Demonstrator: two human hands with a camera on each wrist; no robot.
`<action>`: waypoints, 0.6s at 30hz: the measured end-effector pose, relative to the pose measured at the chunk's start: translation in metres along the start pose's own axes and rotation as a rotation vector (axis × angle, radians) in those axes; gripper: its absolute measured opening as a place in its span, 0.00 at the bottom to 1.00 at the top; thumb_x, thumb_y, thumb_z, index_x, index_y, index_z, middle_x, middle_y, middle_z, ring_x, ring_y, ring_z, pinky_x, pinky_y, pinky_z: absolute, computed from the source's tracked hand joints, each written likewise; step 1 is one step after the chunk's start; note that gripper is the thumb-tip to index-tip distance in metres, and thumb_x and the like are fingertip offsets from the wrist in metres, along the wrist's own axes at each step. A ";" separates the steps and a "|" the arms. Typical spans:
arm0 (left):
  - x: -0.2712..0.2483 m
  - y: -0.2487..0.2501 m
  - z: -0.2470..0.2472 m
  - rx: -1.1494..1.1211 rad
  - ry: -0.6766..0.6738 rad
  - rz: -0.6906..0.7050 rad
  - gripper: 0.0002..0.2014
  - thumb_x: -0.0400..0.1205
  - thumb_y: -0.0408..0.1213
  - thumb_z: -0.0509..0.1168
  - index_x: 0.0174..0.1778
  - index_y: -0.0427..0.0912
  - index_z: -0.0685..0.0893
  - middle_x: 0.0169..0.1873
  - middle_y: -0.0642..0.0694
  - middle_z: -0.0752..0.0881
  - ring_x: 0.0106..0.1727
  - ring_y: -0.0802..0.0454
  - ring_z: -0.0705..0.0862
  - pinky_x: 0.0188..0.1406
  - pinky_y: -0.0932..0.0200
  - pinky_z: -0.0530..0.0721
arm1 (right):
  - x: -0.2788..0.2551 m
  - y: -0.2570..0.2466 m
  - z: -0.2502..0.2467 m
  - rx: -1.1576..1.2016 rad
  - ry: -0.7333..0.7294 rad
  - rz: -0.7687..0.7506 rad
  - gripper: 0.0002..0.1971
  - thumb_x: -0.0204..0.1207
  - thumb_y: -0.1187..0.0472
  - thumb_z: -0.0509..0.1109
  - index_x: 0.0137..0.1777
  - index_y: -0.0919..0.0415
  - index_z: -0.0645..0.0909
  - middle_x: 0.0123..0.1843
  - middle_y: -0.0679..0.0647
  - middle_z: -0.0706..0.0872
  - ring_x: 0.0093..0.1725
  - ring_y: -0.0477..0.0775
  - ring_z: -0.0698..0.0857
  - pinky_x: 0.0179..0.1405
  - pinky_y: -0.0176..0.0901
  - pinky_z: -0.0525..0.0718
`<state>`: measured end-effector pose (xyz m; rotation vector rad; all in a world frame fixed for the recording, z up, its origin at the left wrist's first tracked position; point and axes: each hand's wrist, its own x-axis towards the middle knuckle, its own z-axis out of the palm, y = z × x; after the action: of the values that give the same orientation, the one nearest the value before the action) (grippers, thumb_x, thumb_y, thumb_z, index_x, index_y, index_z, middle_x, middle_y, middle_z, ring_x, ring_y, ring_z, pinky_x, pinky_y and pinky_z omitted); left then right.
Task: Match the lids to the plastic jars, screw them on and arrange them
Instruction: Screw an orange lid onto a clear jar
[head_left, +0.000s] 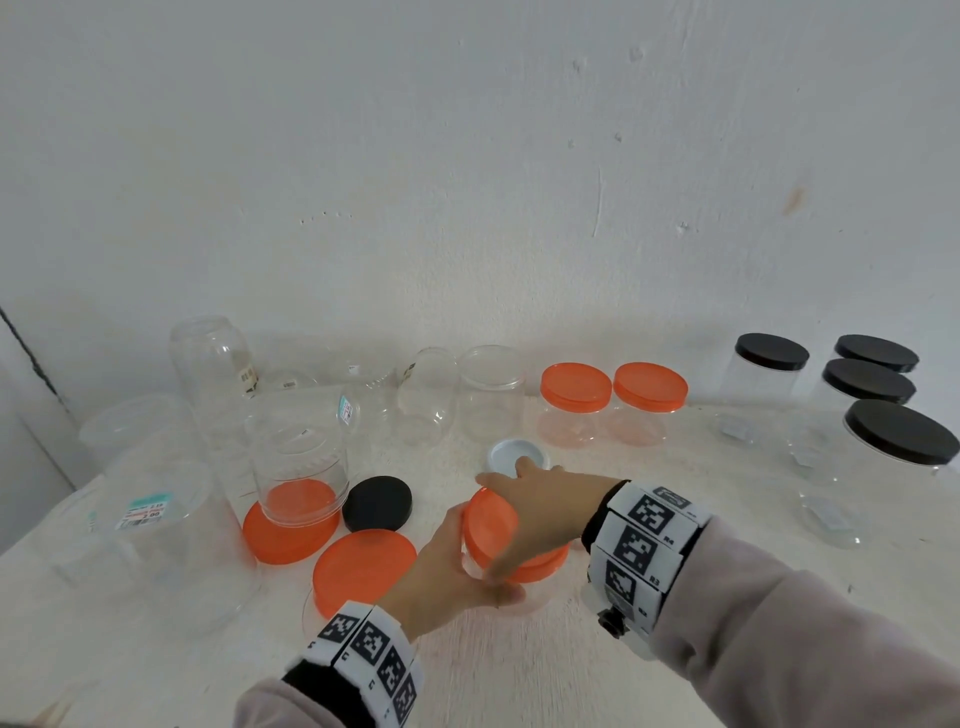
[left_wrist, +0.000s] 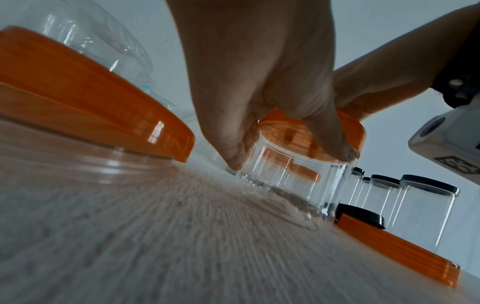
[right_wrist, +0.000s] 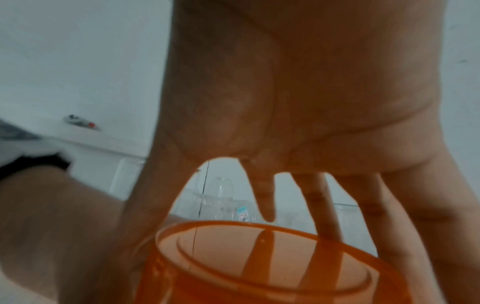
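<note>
1. Orange plastic is what the held lid is made of; it sits tilted on a small clear jar near the front middle of the white table.
2. The jar is gripped by the left hand, whose thumb and fingers are curled round its clear wall just below the lid.
3. The lid is grasped from above by the right hand, with fingers spread over the top and down its rim.
4. In the right wrist view the lid's underside is seen, with the fingers showing through it.
5. Two orange-lidded jars are stood side by side at the back, and four black-lidded jars are grouped at the right.
6. A white lid is lying just beyond the right hand.
7. A loose black lid is lying to the left of the hands, and a large orange lid sits on a wide jar just in front of it.
8. An open clear jar is stood on another orange lid at the left.
9. Several lidless clear jars are ranged along the wall.
</note>
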<state>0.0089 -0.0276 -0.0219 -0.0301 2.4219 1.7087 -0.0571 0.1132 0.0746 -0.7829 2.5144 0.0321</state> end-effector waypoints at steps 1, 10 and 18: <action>0.000 0.000 0.000 0.001 0.003 0.003 0.47 0.64 0.43 0.82 0.69 0.64 0.57 0.62 0.66 0.73 0.59 0.72 0.74 0.44 0.79 0.77 | -0.001 0.000 -0.002 -0.006 -0.034 -0.019 0.53 0.60 0.33 0.77 0.80 0.32 0.47 0.77 0.50 0.60 0.76 0.63 0.62 0.65 0.65 0.76; -0.001 0.002 0.001 -0.025 0.001 -0.003 0.48 0.64 0.41 0.82 0.75 0.57 0.59 0.66 0.60 0.75 0.65 0.63 0.76 0.53 0.70 0.77 | -0.001 -0.001 0.004 0.004 0.064 0.000 0.48 0.59 0.24 0.69 0.79 0.37 0.57 0.72 0.51 0.65 0.71 0.64 0.69 0.62 0.60 0.78; -0.001 0.003 0.001 -0.016 -0.012 -0.007 0.50 0.65 0.40 0.82 0.75 0.58 0.55 0.67 0.61 0.71 0.67 0.63 0.71 0.52 0.75 0.73 | -0.004 -0.009 -0.004 -0.048 -0.065 -0.036 0.50 0.63 0.42 0.79 0.80 0.31 0.50 0.76 0.51 0.59 0.76 0.66 0.61 0.63 0.66 0.77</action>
<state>0.0099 -0.0256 -0.0194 -0.0308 2.3969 1.7200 -0.0506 0.1072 0.0809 -0.8327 2.4463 0.1037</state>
